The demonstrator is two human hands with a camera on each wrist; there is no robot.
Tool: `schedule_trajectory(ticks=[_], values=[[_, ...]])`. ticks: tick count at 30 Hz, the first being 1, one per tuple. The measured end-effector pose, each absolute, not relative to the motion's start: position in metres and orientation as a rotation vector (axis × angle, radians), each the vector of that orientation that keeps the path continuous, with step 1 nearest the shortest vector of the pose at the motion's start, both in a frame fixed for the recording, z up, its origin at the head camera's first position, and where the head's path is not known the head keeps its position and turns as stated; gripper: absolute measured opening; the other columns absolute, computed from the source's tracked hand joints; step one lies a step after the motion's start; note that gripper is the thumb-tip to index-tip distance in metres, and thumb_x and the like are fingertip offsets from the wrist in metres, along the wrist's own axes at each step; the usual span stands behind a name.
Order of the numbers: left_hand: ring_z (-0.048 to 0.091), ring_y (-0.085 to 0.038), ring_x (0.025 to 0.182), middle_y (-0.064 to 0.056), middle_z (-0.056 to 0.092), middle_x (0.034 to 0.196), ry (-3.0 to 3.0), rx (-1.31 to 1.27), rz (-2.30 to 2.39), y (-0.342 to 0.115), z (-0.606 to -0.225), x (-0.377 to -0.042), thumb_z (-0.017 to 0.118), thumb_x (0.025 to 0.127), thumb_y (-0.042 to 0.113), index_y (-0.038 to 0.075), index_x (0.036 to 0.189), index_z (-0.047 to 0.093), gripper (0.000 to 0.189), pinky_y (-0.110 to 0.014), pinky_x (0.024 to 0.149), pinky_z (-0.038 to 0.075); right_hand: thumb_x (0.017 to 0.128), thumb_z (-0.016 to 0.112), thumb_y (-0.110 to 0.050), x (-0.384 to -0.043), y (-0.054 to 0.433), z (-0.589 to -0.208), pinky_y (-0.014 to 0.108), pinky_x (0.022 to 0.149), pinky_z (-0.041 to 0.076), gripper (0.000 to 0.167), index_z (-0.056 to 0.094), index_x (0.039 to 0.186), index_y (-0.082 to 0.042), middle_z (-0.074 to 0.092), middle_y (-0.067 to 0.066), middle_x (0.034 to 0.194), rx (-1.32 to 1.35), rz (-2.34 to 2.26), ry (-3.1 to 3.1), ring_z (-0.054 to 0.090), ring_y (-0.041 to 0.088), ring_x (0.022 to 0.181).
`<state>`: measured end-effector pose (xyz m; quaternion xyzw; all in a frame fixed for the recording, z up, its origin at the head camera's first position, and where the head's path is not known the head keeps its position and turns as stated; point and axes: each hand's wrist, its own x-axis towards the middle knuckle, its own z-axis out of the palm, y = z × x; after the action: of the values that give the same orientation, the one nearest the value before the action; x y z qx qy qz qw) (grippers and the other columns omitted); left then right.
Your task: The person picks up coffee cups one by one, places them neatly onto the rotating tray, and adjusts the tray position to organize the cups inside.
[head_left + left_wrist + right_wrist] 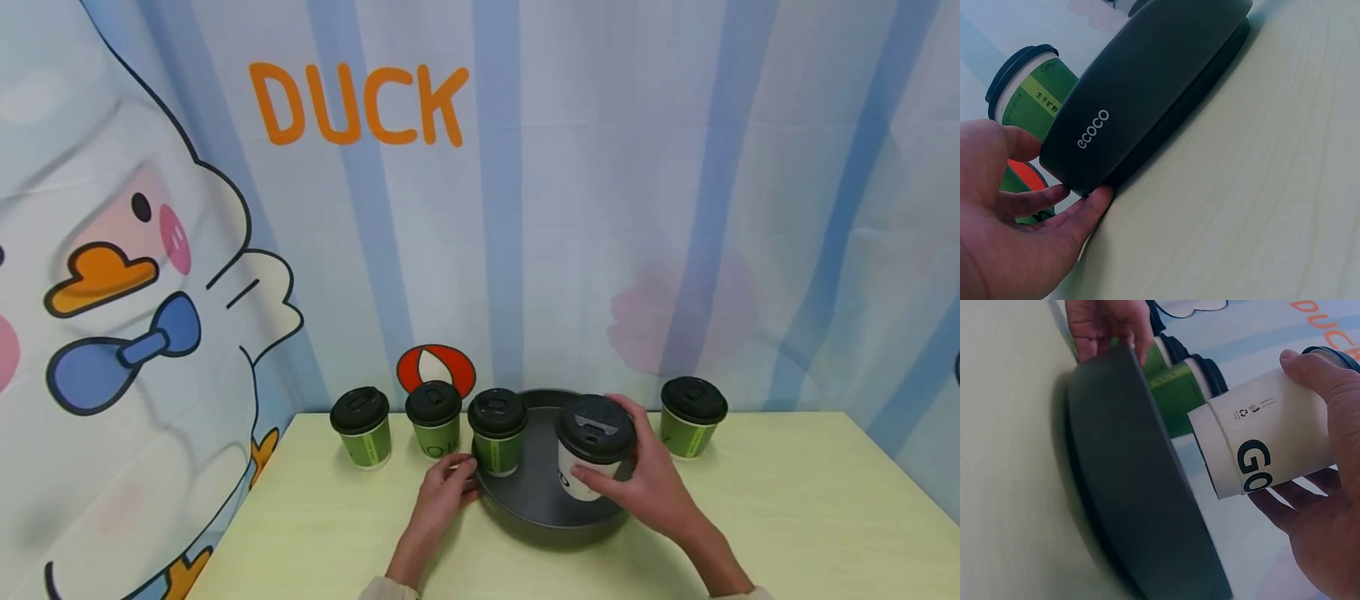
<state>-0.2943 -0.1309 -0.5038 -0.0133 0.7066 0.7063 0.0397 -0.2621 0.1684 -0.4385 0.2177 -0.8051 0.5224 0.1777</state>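
My left hand grips the left rim of a round dark grey tray, thumb at the rim and fingers at its lower edge. The tray's side reads "ecoco" in the left wrist view. Inside it, toward the left, stands a green paper cup with a black lid. My right hand holds a larger white paper cup with a black lid round its side. That cup is over the right part of the tray, its base apart from the tray in the right wrist view.
Two green lidded cups, a far-left cup and a nearer one, stand left of the tray. Another green cup stands behind my right hand. A curtain with a duck print hangs behind the pale table.
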Motion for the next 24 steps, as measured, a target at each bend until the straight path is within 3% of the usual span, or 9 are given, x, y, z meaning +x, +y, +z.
schedule_trajectory(ticks=[4, 9, 24], values=[[0.069, -0.025, 0.106, -0.023, 0.063, 0.124, 2.170, -0.037, 2.166, -0.131, -0.504, -0.294, 0.055, 0.107, 0.025, -0.012, 0.141, 0.048, 0.050, -0.043, 0.093, 0.059, 0.081, 0.092, -0.025, -0.264, 0.153, -0.445, 0.034, 0.100, 0.053, 0.095, 0.034, 0.156, -0.026, 0.061, 0.006, 0.139, 0.621, 1.484, -2.315, 0.064, 0.019, 0.120], [0.070, -0.025, 0.105, -0.023, 0.064, 0.122, 2.169, -0.024, 2.181, -0.130, -0.503, -0.293, 0.055, 0.107, 0.024, -0.012, 0.140, 0.049, 0.049, -0.042, 0.093, 0.060, 0.081, 0.092, -0.032, -0.267, 0.136, -0.457, 0.049, 0.100, 0.053, 0.094, 0.034, 0.155, -0.026, 0.063, 0.004, 0.136, 0.644, 1.490, -2.347, 0.065, 0.021, 0.120], [0.069, -0.023, 0.103, -0.022, 0.064, 0.122, 2.185, -0.036, 2.183, -0.129, -0.503, -0.291, 0.055, 0.107, 0.023, -0.012, 0.139, 0.050, 0.048, -0.041, 0.091, 0.060, 0.076, 0.093, -0.047, -0.265, 0.114, -0.468, 0.049, 0.096, 0.055, 0.098, 0.037, 0.153, -0.026, 0.069, 0.003, 0.125, 0.582, 1.392, -2.465, 0.068, 0.020, 0.113]])
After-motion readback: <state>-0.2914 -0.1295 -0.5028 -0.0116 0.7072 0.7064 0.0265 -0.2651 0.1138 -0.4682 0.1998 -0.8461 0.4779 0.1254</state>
